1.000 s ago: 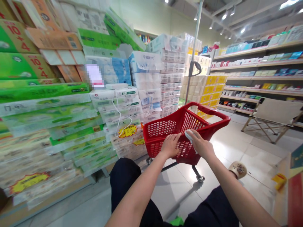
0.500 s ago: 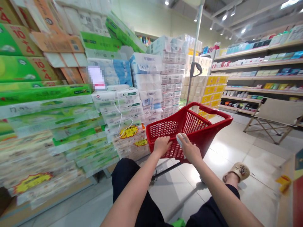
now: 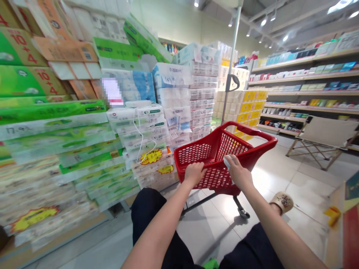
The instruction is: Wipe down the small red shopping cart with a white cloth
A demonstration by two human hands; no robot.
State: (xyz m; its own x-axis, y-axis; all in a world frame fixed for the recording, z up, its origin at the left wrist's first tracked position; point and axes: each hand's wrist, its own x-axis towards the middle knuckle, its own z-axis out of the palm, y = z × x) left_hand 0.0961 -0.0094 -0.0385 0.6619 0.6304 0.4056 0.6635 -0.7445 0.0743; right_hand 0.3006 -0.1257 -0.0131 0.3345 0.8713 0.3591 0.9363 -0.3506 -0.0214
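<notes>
A red plastic shopping basket on wheels [image 3: 252,149] stands tilted on the tiled floor in front of me. My left hand [image 3: 194,173] curls its fingers over the basket's near rim. Beside it, my right hand [image 3: 238,172] presses a small white cloth [image 3: 227,161] against the same rim with its fingers closed on it. The basket looks empty inside. My knees in dark trousers show at the bottom of the view.
Tall stacks of packaged tissue and paper rolls [image 3: 84,123] fill the left side. A metal pole with a black handle [image 3: 231,67] rises behind the basket. Shelves of goods [image 3: 305,86] line the right wall, with a folding chair [image 3: 325,138] before them. My sandalled foot [image 3: 282,201] rests on the floor.
My right hand with the white cloth slid left along the rim and back to the right. My left hand went from lying flat to gripping the rim. The basket shifted slightly.
</notes>
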